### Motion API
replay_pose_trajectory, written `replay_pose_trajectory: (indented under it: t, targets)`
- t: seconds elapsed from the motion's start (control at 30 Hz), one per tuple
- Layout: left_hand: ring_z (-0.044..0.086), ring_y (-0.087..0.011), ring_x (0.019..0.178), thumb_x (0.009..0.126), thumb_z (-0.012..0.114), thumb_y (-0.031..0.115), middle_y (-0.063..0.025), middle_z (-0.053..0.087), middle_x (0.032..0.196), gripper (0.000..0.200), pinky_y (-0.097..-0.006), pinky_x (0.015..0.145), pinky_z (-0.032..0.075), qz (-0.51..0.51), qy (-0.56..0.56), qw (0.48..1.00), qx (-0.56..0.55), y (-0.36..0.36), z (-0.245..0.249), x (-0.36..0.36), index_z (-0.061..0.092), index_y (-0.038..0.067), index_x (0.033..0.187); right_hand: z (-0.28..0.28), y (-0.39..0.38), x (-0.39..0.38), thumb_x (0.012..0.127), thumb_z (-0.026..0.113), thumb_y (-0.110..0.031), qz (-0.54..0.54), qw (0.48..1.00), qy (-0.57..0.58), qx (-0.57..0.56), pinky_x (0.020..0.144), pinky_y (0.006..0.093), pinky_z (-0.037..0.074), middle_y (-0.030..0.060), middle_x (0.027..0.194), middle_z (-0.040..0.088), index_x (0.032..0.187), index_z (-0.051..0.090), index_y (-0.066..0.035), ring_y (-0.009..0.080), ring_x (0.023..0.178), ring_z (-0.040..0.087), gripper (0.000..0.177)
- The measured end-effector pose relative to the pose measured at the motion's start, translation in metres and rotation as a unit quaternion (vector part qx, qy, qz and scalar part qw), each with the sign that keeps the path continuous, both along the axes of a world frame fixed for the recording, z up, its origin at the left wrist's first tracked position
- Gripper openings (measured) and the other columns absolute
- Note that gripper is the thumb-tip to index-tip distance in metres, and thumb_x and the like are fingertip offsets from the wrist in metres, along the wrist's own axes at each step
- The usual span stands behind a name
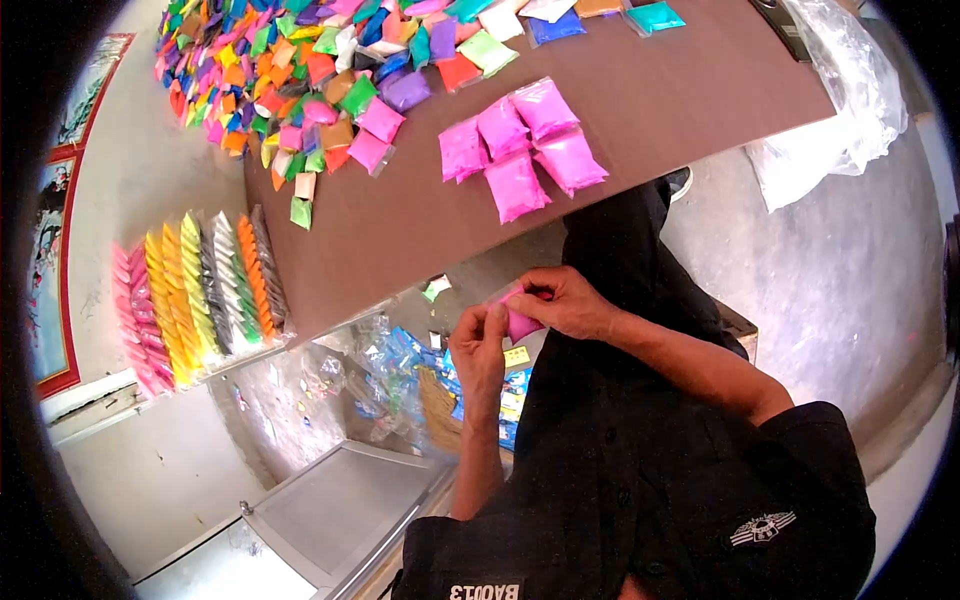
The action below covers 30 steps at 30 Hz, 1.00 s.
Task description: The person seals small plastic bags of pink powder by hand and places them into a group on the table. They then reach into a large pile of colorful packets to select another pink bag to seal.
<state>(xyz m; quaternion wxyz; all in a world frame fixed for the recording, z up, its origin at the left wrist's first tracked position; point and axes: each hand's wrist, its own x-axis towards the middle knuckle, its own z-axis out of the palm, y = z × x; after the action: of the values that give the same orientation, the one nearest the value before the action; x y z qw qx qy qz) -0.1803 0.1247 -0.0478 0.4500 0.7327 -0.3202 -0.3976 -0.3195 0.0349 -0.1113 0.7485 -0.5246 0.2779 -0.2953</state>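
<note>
Both of my hands are together in front of my lap, just off the near edge of the brown table (380, 240). Between them is a small pink packet (522, 322). My left hand (480, 345) pinches its left side near the top. The fingers of my right hand (568, 303) are closed on its upper right part and hide some of it. Beyond my hands, on the table, several larger-looking pink packets (515, 187) lie grouped in two rows, touching or overlapping one another.
A big heap of small coloured packets (300, 80) covers the table's far left. Rows of twisted coloured packs (195, 290) stand at the left edge. Clear plastic (830, 150) hangs over the right end, near a dark object (782, 28). Wrappers (400, 360) lie below.
</note>
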Motion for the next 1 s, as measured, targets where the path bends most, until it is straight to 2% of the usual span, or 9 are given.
replay_pose_trajectory:
  t: [0.13,0.2,0.33,0.4,0.53,0.6,0.83,0.93,1.0]
  targets:
    - [0.056,-0.0053,0.075,0.1,0.067,0.023,0.0014,0.066,0.081,0.022,-0.023,0.068,0.045,-0.005,0.007,1.0,0.009,0.0,-0.004,-0.003,0.069,0.001,0.096,-0.002,0.002,-0.002,0.096,0.069,-0.021,-0.033,0.999,-0.013,-0.001,0.066,0.0272,0.049,-0.0008,0.079,0.063,0.093,0.069,0.0,0.0059,0.075,0.055,0.021]
    - [0.059,-0.0066,0.076,0.099,0.068,0.023,0.0,0.068,0.083,0.022,-0.0238,0.07,0.047,0.013,0.069,0.997,0.031,0.0,-0.003,-0.011,0.07,0.0,0.1,-0.002,-0.001,-0.004,0.097,0.068,-0.022,-0.021,0.999,-0.003,0.048,0.068,0.0271,0.049,-0.0009,0.082,0.064,0.094,0.068,0.0,0.0059,0.077,0.056,0.022]
    - [0.058,-0.0099,0.078,0.1,0.065,0.031,-0.003,0.068,0.086,0.03,-0.0268,0.071,0.045,-0.014,0.04,0.999,0.031,0.002,-0.002,-0.013,0.068,0.001,0.097,0.0,-0.002,-0.005,0.097,0.069,-0.024,-0.01,0.999,-0.013,0.041,0.067,0.027,0.048,-0.0008,0.081,0.064,0.096,0.068,0.0,0.0058,0.077,0.055,0.024]
    - [0.059,-0.0103,0.076,0.1,0.066,0.03,-0.0028,0.068,0.084,0.029,-0.0268,0.07,0.046,-0.026,0.007,0.999,0.027,0.0,0.003,-0.014,0.069,0.001,0.097,0.005,-0.002,-0.005,0.097,0.069,-0.025,-0.014,0.999,-0.024,0.043,0.066,0.0273,0.048,-0.0007,0.078,0.062,0.096,0.068,0.0,0.006,0.075,0.054,0.025]
    - [0.06,-0.0105,0.075,0.099,0.067,0.028,-0.0028,0.068,0.083,0.027,-0.0271,0.069,0.047,-0.032,0.02,0.999,0.02,0.002,0.001,-0.013,0.069,0.001,0.097,-0.001,-0.003,-0.008,0.099,0.068,-0.022,0.024,0.999,-0.03,0.039,0.064,0.0244,0.043,-0.0039,0.08,0.059,0.099,0.069,-0.001,0.0034,0.076,0.05,0.021]
    - [0.06,-0.0104,0.074,0.098,0.069,0.027,-0.0031,0.068,0.083,0.026,-0.0268,0.069,0.047,-0.029,0.044,0.998,0.03,0.002,0.0,-0.014,0.069,0.001,0.096,-0.009,-0.001,-0.006,0.096,0.069,-0.025,-0.013,1.0,-0.021,0.01,0.064,0.0282,0.047,-0.0006,0.076,0.062,0.095,0.069,0.0,0.0064,0.073,0.054,0.025]
    - [0.06,-0.0111,0.073,0.097,0.07,0.026,-0.0039,0.068,0.082,0.025,-0.0264,0.068,0.047,-0.006,0.069,0.997,0.045,0.004,-0.007,-0.016,0.069,0.001,0.097,-0.013,0.0,-0.003,0.095,0.07,-0.024,-0.051,0.997,-0.044,0.031,0.063,0.0288,0.047,-0.0009,0.076,0.062,0.093,0.069,-0.001,0.0063,0.073,0.054,0.023]
    - [0.064,-0.0103,0.075,0.097,0.071,0.021,-0.0033,0.07,0.084,0.023,-0.0249,0.07,0.051,-0.021,0.053,0.997,0.041,0.007,-0.007,-0.009,0.07,0.0,0.103,-0.006,-0.004,-0.007,0.095,0.07,-0.023,-0.016,0.999,-0.02,0.019,0.063,0.0286,0.047,-0.0007,0.076,0.063,0.093,0.069,-0.001,0.0065,0.072,0.054,0.022]
    - [0.063,-0.0103,0.073,0.097,0.071,0.021,-0.003,0.07,0.084,0.023,-0.0246,0.069,0.051,-0.03,0.047,0.998,0.037,0.006,-0.005,-0.008,0.07,-0.001,0.103,-0.001,-0.005,-0.007,0.095,0.07,-0.023,0.01,0.997,-0.026,0.066,0.063,0.0283,0.047,-0.0006,0.076,0.063,0.092,0.069,-0.001,0.0067,0.072,0.055,0.021]
